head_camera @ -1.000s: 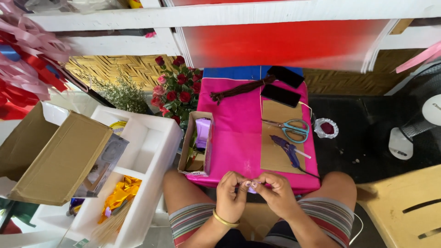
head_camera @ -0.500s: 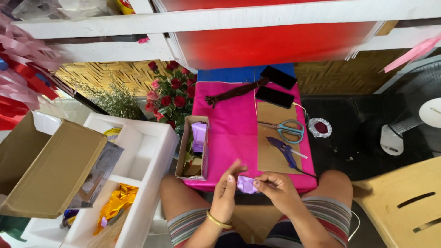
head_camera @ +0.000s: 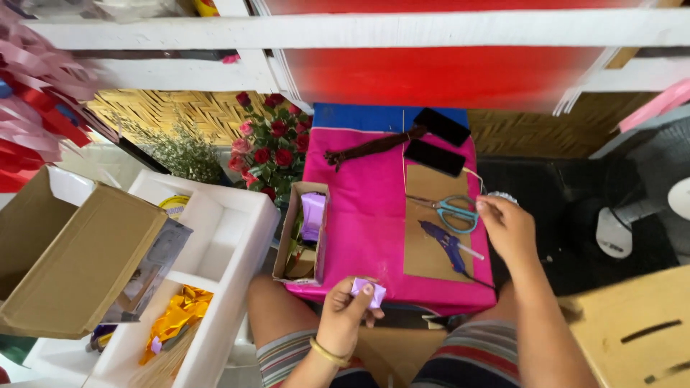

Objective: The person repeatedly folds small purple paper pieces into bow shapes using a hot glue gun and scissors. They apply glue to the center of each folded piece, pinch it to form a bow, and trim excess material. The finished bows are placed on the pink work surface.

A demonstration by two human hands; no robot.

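My left hand is low in front of my lap, fingers pinched on a small folded lilac ribbon piece. Out at the right edge of the pink covered board, my right hand has its fingertips on a whitish tape roll that is mostly hidden under it. Whether it grips the roll is unclear. Just left of that hand, teal-handled scissors and a blue glue gun lie on a brown card sheet.
A small open carton with lilac ribbon sits at the board's left edge, red roses behind it. Two black phones and a brown strap lie farther back. White foam tray, cardboard box, fan, wooden stool.
My hands have come apart. The right hand left the lilac piece and reached up and right to the tape roll, while the left hand kept the piece.
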